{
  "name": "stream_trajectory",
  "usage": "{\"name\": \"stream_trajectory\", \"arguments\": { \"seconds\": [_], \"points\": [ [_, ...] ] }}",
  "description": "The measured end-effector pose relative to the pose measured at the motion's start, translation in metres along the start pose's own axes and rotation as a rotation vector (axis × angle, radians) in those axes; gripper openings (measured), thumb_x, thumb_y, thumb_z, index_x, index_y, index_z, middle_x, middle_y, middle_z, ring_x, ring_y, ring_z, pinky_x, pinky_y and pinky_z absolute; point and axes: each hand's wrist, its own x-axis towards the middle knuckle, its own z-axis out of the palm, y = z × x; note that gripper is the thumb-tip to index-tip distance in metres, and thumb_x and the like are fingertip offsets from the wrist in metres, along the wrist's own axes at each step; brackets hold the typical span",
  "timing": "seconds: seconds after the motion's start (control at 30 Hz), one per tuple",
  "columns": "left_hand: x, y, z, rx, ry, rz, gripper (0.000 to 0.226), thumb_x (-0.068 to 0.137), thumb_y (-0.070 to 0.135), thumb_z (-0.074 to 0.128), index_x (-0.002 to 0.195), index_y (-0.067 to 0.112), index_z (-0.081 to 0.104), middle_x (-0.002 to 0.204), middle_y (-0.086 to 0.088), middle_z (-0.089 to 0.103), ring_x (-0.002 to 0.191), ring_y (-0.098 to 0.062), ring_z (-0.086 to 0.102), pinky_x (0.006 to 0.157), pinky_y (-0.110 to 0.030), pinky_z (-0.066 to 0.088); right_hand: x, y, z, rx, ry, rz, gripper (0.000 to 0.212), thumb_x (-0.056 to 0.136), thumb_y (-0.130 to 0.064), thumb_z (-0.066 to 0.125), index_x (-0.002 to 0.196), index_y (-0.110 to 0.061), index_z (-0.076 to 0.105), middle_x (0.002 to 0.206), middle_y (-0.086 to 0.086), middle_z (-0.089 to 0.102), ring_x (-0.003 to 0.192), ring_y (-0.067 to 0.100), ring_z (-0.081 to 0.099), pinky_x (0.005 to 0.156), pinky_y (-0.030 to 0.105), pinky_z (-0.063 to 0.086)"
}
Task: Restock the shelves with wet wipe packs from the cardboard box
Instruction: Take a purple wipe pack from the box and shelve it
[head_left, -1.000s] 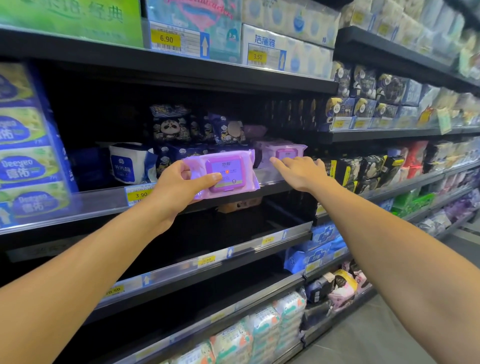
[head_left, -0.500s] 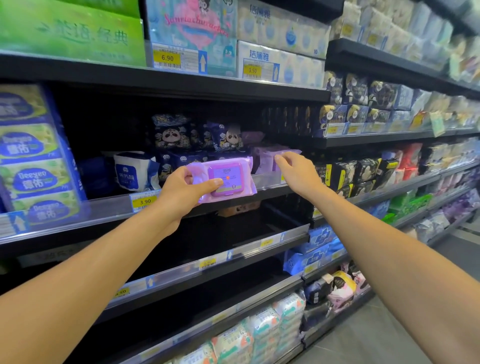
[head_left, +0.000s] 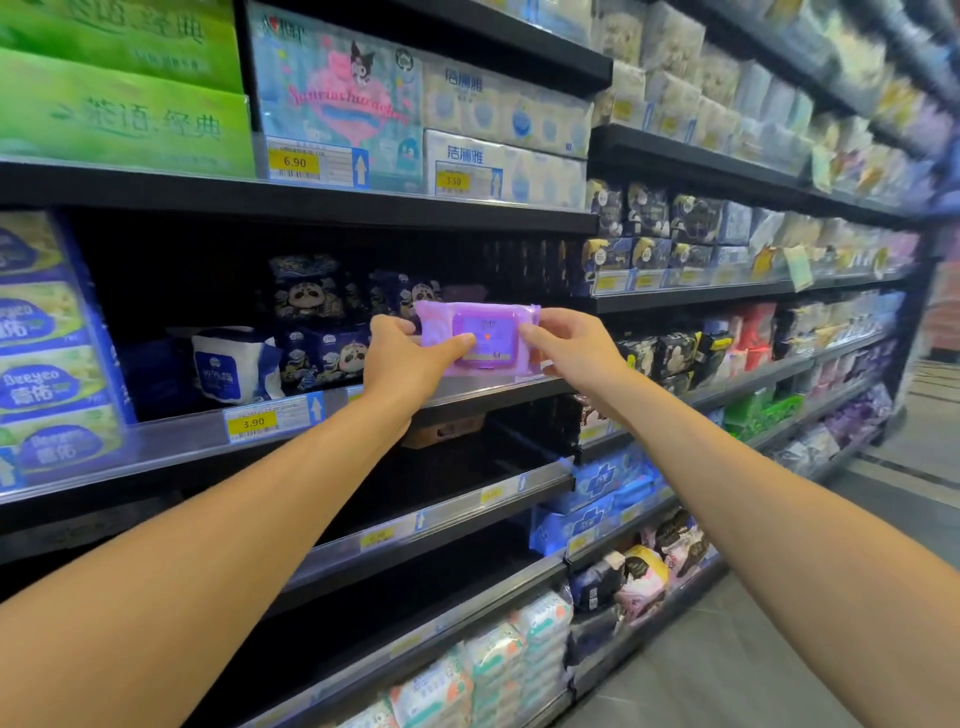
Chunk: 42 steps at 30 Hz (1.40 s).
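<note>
- Wet wipe pack (head_left: 480, 338): purple, flip lid facing the camera, held upright over the front edge of the shelf (head_left: 171, 447), toward its right end.
- Left hand (head_left: 402, 364): gripping the pack's left end, thumb curled across the front up to the lid's left side, other fingers hidden behind.
- Right hand (head_left: 569, 348): pinching the pack's right end, thumb on the front, other fingers behind.
- Pack's bottom edge level with the shelf's front rail; touching or not, cannot tell.
- Behind the pack, deeper on the same shelf: dark panda-print packs (head_left: 306, 296), stacked in two layers.
- Left of those: white-and-blue pack (head_left: 234, 364), standing just behind the front rail.
- On the front rail just below it: yellow 3.90 price tag (head_left: 253, 422).
- At the shelf's far left end: stacked Deeyeo packs (head_left: 47, 364), blue and green.
</note>
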Motion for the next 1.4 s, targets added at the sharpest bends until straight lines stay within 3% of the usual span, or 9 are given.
{"name": "stream_trajectory", "arguments": {
  "seconds": [0.2, 0.33, 0.5, 0.63, 0.93, 1.07, 1.17, 1.27, 1.4],
  "points": [
    [0.026, 0.008, 0.028, 0.085, -0.082, 0.088, 0.033, 0.093, 0.026, 0.071, 0.125, 0.02, 0.065, 0.125, 0.001, 0.066, 0.112, -0.018, 0.062, 0.101, -0.044, 0.053, 0.034, 0.009, -0.016, -0.04, 0.142, -0.021, 0.028, 0.101, -0.023, 0.067, 0.128, -0.023, 0.07, 0.105, 0.002, 0.077, 0.094, 0.018, 0.075, 0.08, 0.034, 0.064],
    [0.043, 0.01, 0.038, 0.189, -0.218, 0.126, 0.064, 0.086, -0.003, 0.048, 0.142, 0.027, 0.06, 0.128, -0.002, 0.066, 0.108, -0.027, 0.063, 0.085, -0.037, 0.052, 0.063, 0.022, -0.022, -0.044, 0.205, 0.017, 0.032, 0.1, -0.023, 0.068, 0.132, -0.024, 0.068, 0.105, 0.005, 0.074, 0.096, 0.019, 0.075, 0.081, 0.035, 0.065],
    [0.056, 0.008, 0.052, 0.288, -0.365, 0.18, 0.065, 0.088, -0.012, 0.038, 0.14, 0.019, 0.063, 0.125, 0.003, 0.068, 0.101, -0.018, 0.062, 0.068, -0.026, 0.044, 0.091, 0.048, -0.025, -0.117, 0.243, 0.043, 0.029, 0.102, -0.023, 0.065, 0.131, -0.027, 0.068, 0.106, -0.002, 0.073, 0.102, 0.019, 0.071, 0.094, 0.044, 0.061],
    [0.064, 0.0, 0.063, 0.374, -0.479, 0.229, 0.069, 0.086, -0.015, 0.036, 0.136, 0.02, 0.067, 0.135, 0.005, 0.067, 0.118, -0.015, 0.055, 0.088, -0.027, 0.043, 0.105, 0.064, -0.024, -0.165, 0.263, 0.068, 0.031, 0.103, -0.022, 0.063, 0.133, -0.027, 0.068, 0.114, -0.002, 0.073, 0.108, 0.019, 0.068, 0.098, 0.045, 0.059],
    [0.082, -0.017, 0.076, 0.538, -0.602, 0.247, 0.065, 0.089, -0.015, 0.035, 0.14, 0.012, 0.063, 0.141, -0.001, 0.062, 0.127, -0.019, 0.053, 0.094, -0.021, 0.039, 0.114, 0.093, -0.021, -0.224, 0.24, 0.161, 0.029, 0.1, -0.017, 0.067, 0.129, -0.022, 0.07, 0.106, 0.002, 0.074, 0.101, 0.019, 0.071, 0.095, 0.042, 0.059],
    [0.091, -0.023, 0.083, 0.692, -0.644, 0.255, 0.052, 0.093, -0.002, 0.041, 0.139, 0.013, 0.061, 0.14, -0.008, 0.061, 0.131, -0.03, 0.054, 0.111, -0.042, 0.044, 0.11, 0.099, -0.021, -0.269, 0.221, 0.209, 0.031, 0.1, -0.018, 0.068, 0.13, -0.019, 0.069, 0.115, 0.005, 0.073, 0.11, 0.02, 0.069, 0.091, 0.037, 0.057],
    [0.085, -0.022, 0.081, 0.778, -0.63, 0.284, 0.045, 0.103, 0.016, 0.04, 0.146, 0.017, 0.052, 0.147, -0.008, 0.056, 0.13, -0.031, 0.053, 0.111, -0.044, 0.043, 0.1, 0.098, -0.02, -0.346, 0.165, 0.227, 0.046, 0.099, -0.021, 0.069, 0.143, -0.017, 0.058, 0.108, 0.0, 0.068, 0.109, 0.02, 0.064, 0.088, 0.035, 0.053],
    [0.075, -0.023, 0.073, 0.853, -0.595, 0.35, 0.05, 0.107, 0.031, 0.04, 0.156, 0.023, 0.038, 0.156, -0.005, 0.048, 0.135, -0.03, 0.05, 0.108, -0.04, 0.042, 0.083, 0.098, -0.018, -0.53, 0.214, 0.139, 0.056, 0.098, -0.027, 0.065, 0.15, -0.017, 0.047, 0.126, 0.005, 0.061, 0.116, 0.027, 0.059, 0.097, 0.043, 0.051],
    [0.065, -0.019, 0.068, 0.994, -0.595, 0.42, 0.054, 0.108, 0.037, 0.04, 0.16, 0.024, 0.032, 0.161, -0.004, 0.042, 0.141, -0.03, 0.046, 0.106, -0.042, 0.041, 0.057, 0.1, -0.012, -0.801, 0.154, -0.037, 0.042, 0.098, -0.029, 0.058, 0.139, -0.021, 0.06, 0.137, 0.008, 0.06, 0.127, 0.033, 0.054, 0.103, 0.05, 0.046]
  ]
}}
